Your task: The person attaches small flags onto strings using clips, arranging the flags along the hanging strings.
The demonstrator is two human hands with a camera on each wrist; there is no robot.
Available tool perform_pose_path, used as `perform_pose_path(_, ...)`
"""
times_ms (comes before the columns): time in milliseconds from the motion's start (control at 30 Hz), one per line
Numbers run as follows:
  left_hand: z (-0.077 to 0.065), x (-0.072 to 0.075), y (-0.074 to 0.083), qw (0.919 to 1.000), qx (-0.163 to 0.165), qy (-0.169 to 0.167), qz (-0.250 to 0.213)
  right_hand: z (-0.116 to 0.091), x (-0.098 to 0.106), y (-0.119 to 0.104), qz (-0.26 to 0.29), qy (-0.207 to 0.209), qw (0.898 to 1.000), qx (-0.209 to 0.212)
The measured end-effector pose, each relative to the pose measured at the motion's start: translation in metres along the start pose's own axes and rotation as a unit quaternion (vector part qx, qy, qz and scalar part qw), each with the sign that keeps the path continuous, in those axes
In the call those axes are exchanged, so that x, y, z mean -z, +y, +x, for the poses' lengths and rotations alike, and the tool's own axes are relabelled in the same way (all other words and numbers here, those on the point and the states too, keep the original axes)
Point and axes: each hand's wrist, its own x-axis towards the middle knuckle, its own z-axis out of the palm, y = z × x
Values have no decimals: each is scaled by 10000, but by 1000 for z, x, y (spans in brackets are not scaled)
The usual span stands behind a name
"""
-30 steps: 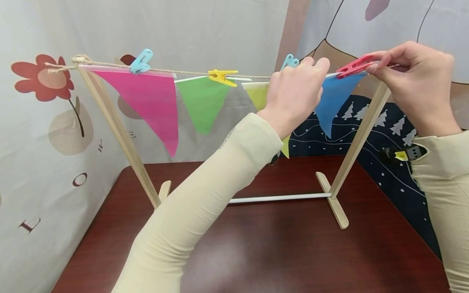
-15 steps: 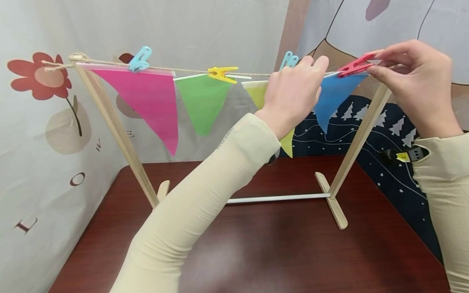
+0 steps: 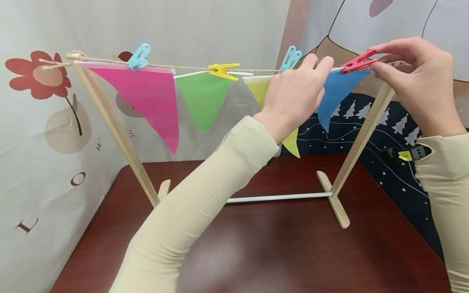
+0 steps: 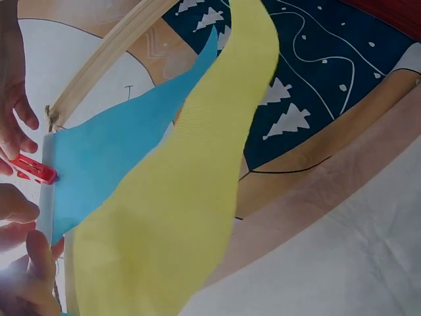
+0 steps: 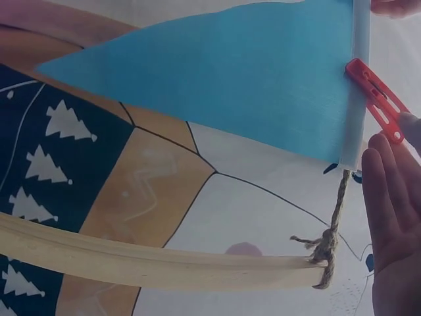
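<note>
A blue pennant hangs on a twine line at the right. My right hand pinches the handle ends of a red clothespin, whose other end sits over the pennant's white top edge. In the left wrist view, the fingers of my left hand hold that same edge nearer its left corner. From the head, my left hand covers part of a yellow pennant and its fingertips are hidden. A light blue clothespin stands just left of it.
Pink and green pennants hang further left, with a light blue clothespin and a yellow clothespin. Wooden posts carry the line, joined low by a white rod. Below is a dark red table.
The red clothespin's handles have spread apart under my right fingers. The blue pennant's top has risen slightly in view, and the yellow pennant's tip has swung right. My left hand keeps its place.
</note>
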Motion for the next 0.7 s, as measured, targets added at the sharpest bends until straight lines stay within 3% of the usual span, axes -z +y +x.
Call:
perform_pose_path(233, -6, -1, 1, 9993, -249, 261, 70, -2, 2, -1, 303, -133, 9994, -130)
perform_pose_path(433, -16, -4, 1, 9934, -909, 648, 245, -4, 2, -4, 438, -183, 9988, -124)
perform_pose_path(567, -21, -5, 0, 9886, -1275, 698, 387, -5, 4, -4, 414, -45, 9990, -161)
perform_pose_path(700, -28, -9, -4, 9869, -1338, 825, 372, -8, 5, -3, 311, 200, 9993, -109)
